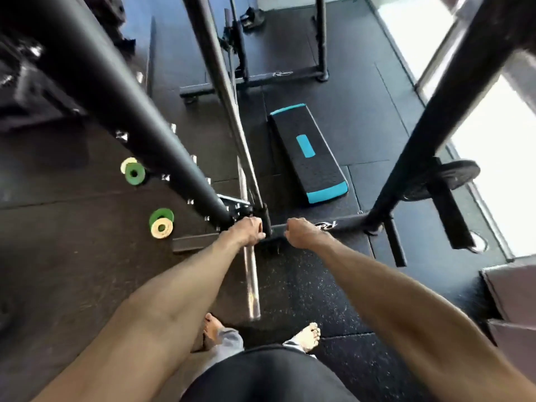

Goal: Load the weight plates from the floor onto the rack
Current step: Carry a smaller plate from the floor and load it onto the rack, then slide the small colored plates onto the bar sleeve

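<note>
My left hand (246, 231) is closed around a chrome barbell (251, 285) that slants down toward my feet, close to the foot of the black rack upright (121, 111). My right hand (301, 232) is a closed fist just right of the bar, above the rack's base beam (342, 224); nothing shows in it. Small green and cream weight plates hang on the rack's side pegs, one pair (134, 171) higher up and another (161, 223) lower down. A large black plate (452, 178) sits on a peg by the right upright (435, 117).
A black step platform with teal ends (310, 155) lies on the rubber floor beyond the base beam. Another black frame (255, 76) stands farther back. My bare feet (309, 336) are below the bar's end. Bright windows run along the right.
</note>
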### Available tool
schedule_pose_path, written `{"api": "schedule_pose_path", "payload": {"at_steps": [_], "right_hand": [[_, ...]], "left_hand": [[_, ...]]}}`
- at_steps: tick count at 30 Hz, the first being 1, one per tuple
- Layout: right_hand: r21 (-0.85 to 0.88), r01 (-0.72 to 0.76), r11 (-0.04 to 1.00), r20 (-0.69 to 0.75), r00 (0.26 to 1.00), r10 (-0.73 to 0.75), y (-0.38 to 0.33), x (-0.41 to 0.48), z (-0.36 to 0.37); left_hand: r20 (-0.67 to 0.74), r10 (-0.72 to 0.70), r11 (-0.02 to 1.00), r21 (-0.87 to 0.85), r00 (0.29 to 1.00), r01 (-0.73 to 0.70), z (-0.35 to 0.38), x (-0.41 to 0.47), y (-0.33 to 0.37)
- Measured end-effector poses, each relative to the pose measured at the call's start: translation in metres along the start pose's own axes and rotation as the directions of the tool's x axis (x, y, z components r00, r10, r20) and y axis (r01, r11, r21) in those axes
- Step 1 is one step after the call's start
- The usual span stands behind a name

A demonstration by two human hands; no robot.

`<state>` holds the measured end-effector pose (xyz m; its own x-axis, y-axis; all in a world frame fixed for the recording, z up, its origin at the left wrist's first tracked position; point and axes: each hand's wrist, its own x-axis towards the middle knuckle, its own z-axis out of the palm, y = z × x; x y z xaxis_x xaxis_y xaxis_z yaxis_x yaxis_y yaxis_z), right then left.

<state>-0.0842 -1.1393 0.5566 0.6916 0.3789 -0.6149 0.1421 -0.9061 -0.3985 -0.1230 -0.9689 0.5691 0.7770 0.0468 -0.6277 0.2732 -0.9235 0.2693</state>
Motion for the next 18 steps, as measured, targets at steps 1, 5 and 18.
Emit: {"api": "schedule_pose_path", "payload": {"at_steps": [1, 5, 18], "right_hand": [[-0.017, 0.034, 0.999, 0.029, 0.999, -0.033, -0.024, 0.008, 0.011], [-0.082, 0.151, 0.985, 0.115, 0.983, -0.141, -0.123, 0.034, 0.049], [-0.225, 0.26, 0.939, 0.232, 0.95, -0.207, -0.384, 0.128, 0.164]], "left_hand": [[-0.002, -0.034, 0.999, -0.024, 0.999, 0.034, 0.003, -0.005, -0.029], [0.006, -0.13, 0.986, -0.107, 0.991, 0.13, 0.012, -0.021, -0.129], [0.0, -0.255, 0.891, -0.388, 0.967, 0.235, -0.019, -0.05, -0.399]]}}
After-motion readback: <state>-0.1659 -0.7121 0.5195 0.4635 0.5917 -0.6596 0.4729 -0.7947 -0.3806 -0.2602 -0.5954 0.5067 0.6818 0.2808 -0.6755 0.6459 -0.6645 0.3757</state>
